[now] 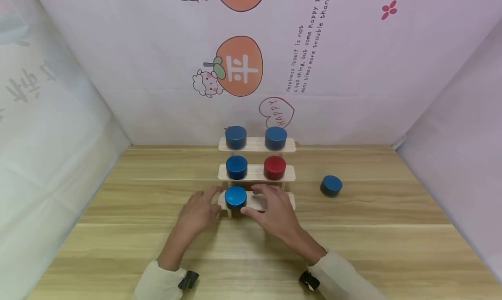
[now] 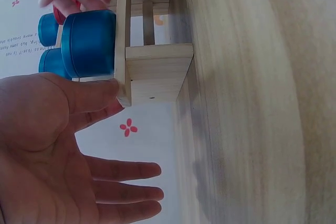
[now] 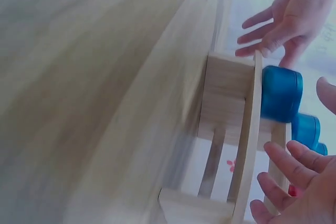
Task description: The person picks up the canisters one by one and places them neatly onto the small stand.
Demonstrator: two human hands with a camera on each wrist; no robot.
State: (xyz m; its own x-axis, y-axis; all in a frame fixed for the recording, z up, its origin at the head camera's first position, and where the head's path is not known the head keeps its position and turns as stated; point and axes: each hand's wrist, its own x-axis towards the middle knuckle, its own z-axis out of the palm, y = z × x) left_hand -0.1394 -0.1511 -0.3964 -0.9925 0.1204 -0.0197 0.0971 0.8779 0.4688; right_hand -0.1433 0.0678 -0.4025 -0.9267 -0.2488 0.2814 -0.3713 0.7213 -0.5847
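A three-step wooden rack (image 1: 256,173) carries round, lidded tins. On its lowest step, at the left, stands a blue tin (image 1: 235,198). My left hand (image 1: 198,213) is at the left end of that step, thumb and index fingertips right at the wood's edge, as the left wrist view shows; its other fingers (image 2: 128,193) are straight. To the right of the blue tin is my right hand (image 1: 276,213), fingers spread. A gap shows between its thumb (image 3: 328,94) and the tin in the right wrist view.
The middle step bears a blue tin (image 1: 237,167) and a red tin (image 1: 274,167). Two more blue tins, left (image 1: 235,137) and right (image 1: 276,138), stand on the top step. Another blue tin (image 1: 331,186) sits on the table right of the rack. A printed cloth (image 1: 164,73) hangs behind.
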